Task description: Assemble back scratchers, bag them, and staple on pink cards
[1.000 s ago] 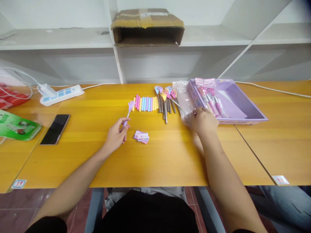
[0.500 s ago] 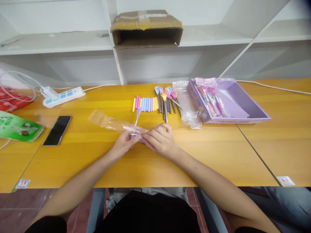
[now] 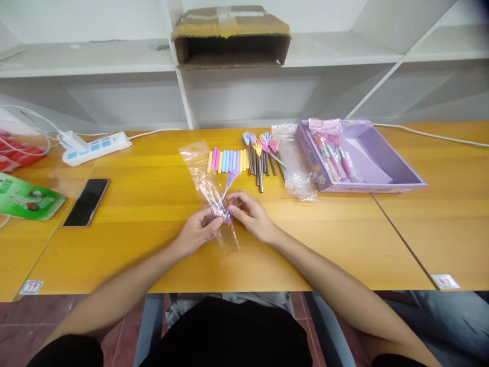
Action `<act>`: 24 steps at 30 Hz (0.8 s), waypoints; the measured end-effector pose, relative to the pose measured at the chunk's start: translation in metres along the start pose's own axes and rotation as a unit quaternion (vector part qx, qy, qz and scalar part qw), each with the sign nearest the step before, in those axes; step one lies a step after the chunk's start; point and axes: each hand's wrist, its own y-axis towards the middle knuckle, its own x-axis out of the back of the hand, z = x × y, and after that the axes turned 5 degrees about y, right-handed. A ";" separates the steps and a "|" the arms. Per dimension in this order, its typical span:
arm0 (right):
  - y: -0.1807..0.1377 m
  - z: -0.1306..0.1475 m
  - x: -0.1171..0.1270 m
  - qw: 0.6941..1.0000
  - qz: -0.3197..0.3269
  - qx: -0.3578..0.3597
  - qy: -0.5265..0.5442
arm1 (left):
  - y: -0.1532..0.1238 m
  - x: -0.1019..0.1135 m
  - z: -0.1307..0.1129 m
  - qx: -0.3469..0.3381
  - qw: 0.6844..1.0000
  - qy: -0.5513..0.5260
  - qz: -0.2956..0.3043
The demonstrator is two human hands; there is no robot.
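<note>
A purple hand-shaped back scratcher point(image 3: 233, 177) with a thin metal stem points up and away between my hands. My left hand point(image 3: 199, 230) pinches its purple lower end together with a crumpled clear plastic bag point(image 3: 202, 173). The bag stretches away toward the chalk-like coloured sticks and also hangs below my fingers. From the other side, my right hand point(image 3: 252, 215) has thumb and fingers curled at the bag's edge beside the stem; its exact hold is partly hidden. Just beyond lie several pastel sticks point(image 3: 227, 161) in a row and a pile of back scratchers point(image 3: 261, 158) with metal stems.
A purple box point(image 3: 382, 153) at right holds bagged pink items point(image 3: 340, 160); clear bags point(image 3: 294, 168) lie against it. At left are a phone point(image 3: 87, 203), a power strip point(image 3: 97, 148) and a green package point(image 3: 30, 198). A cardboard box point(image 3: 233, 30) sits on the shelf.
The bag has swung from lying leftward to pointing away and hanging below my hands. The scratcher head has shifted right and tilts more. My right hand has turned, its fingers less overlapping the left.
</note>
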 end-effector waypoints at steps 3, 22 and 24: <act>0.001 -0.004 -0.008 0.995 0.029 -0.061 0.074 | -0.003 -0.001 -0.002 0.017 0.999 0.036 0.034; -0.010 0.029 0.041 0.992 0.096 -0.051 -0.057 | 0.020 0.030 -0.026 -0.140 0.943 -0.069 -0.293; -0.009 0.030 0.038 0.983 0.140 -0.017 -0.120 | 0.020 0.031 -0.030 -0.150 0.937 -0.084 -0.304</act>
